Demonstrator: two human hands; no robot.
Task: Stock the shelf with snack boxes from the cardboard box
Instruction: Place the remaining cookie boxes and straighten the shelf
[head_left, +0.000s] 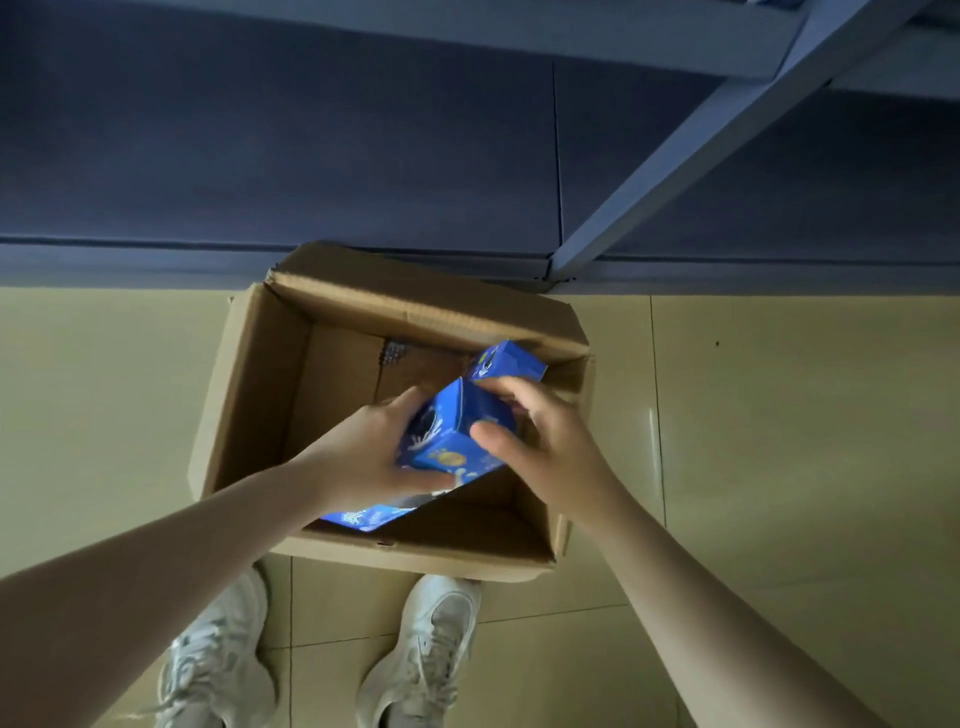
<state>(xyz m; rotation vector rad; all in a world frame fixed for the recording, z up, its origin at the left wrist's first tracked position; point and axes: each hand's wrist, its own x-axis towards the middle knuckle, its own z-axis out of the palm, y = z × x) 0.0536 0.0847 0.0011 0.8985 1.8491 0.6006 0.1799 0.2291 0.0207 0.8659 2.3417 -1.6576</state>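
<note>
An open cardboard box (249, 384) stands on the floor in front of me. Both hands reach into it and hold one blue snack box (452, 431) between them, tilted. My left hand (374, 457) grips its left and lower side. My right hand (540, 441) grips its right side, thumb on the front face. A second blue snack box (511, 361) leans against the far right inner wall, just beyond my right fingers. A third blue box (369, 517) lies flat at the bottom, partly hidden under my left wrist. The blue shelf (311, 156) runs across the top of the view.
A slanted blue shelf upright (727, 135) crosses the upper right. The box's far flap (415, 296) rests against the shelf's front edge (156, 260). My two white shoes (421, 654) stand on the beige tiled floor (779, 415) just behind the box.
</note>
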